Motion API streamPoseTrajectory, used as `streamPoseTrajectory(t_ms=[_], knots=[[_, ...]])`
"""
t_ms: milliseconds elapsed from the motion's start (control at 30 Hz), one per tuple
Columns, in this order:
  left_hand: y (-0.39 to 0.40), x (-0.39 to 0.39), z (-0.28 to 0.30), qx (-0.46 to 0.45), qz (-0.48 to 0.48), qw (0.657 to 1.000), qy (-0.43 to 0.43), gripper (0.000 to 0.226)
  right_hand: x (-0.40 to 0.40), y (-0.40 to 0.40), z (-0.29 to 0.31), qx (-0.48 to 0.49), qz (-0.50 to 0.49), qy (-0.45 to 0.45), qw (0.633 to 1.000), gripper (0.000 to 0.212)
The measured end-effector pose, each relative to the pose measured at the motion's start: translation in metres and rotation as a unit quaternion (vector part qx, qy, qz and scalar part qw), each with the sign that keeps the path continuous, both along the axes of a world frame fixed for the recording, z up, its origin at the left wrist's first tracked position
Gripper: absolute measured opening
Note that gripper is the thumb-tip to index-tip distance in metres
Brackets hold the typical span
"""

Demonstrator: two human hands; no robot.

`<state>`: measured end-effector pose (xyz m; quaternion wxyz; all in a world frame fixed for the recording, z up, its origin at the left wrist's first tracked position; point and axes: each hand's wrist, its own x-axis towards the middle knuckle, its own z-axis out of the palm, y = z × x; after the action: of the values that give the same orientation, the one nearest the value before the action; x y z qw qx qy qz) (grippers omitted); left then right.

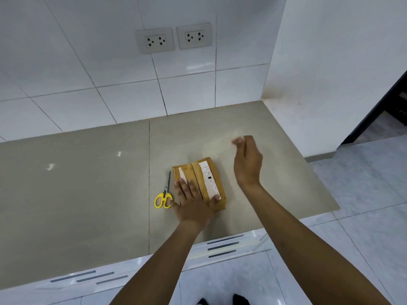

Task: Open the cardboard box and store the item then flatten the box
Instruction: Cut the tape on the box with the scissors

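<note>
The cardboard box (199, 183) lies flat on the counter (88, 194), just right of the scissors (164, 194). The left hand (193, 205) presses on it, palm down, fingers spread, gripping nothing. The right hand (247, 164) hovers beyond it — blurred, loosely curled; whether it holds anything cannot be told. The box looks light and stiff — likely best taken by its long edges. Its contents are hidden.

I count one cardboard box (199, 183) on the worktop (88, 194), and one pair of yellow-handled scissors (164, 195). Two hands are in view: one left hand (193, 205), one right hand (247, 164). Two wall sockets (155, 40) (195, 36).
</note>
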<state>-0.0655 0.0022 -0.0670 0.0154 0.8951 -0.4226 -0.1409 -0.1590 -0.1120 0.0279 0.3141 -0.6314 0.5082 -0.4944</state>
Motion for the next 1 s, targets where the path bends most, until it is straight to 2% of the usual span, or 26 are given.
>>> streamPoseTrajectory(t_ms=[67,167,300,400,467,600,767,900,1000], knots=[[0.0,0.0,0.0,-0.001,-0.004,1.0,-0.005,0.102,-0.011,-0.01,0.004,-0.048,-0.038,0.034,0.998,0.027],[0.001,0.0,0.0,-0.003,-0.013,1.0,-0.008,0.101,-0.029,-0.009,-0.012,-0.135,-0.05,0.143,0.979,0.025],[0.002,0.001,0.001,-0.009,-0.017,1.0,-0.003,0.102,-0.055,0.016,-0.073,-0.208,0.008,0.327,0.922,0.022],[0.001,0.001,0.001,-0.01,-0.015,1.0,0.01,0.102,-0.07,0.043,-0.118,-0.181,0.11,0.453,0.866,0.024],[0.001,0.001,0.002,-0.014,-0.016,1.0,0.014,0.102,-0.075,0.057,-0.133,-0.124,0.153,0.483,0.853,0.027],[0.002,0.003,0.004,-0.018,-0.02,0.999,0.024,0.101,-0.068,0.062,-0.131,-0.06,0.162,0.498,0.85,0.041],[0.003,0.01,0.012,-0.033,-0.046,0.997,0.053,0.097,-0.06,0.051,-0.112,0.002,0.145,0.468,0.872,0.045],[0.007,0.019,0.019,-0.05,-0.069,0.995,0.045,0.092,-0.047,0.052,-0.094,-0.031,0.158,0.324,0.932,0.038],[0.005,0.019,0.024,-0.034,-0.077,0.995,0.049,0.098,-0.029,0.057,-0.08,-0.006,0.226,0.256,0.94,0.042]])
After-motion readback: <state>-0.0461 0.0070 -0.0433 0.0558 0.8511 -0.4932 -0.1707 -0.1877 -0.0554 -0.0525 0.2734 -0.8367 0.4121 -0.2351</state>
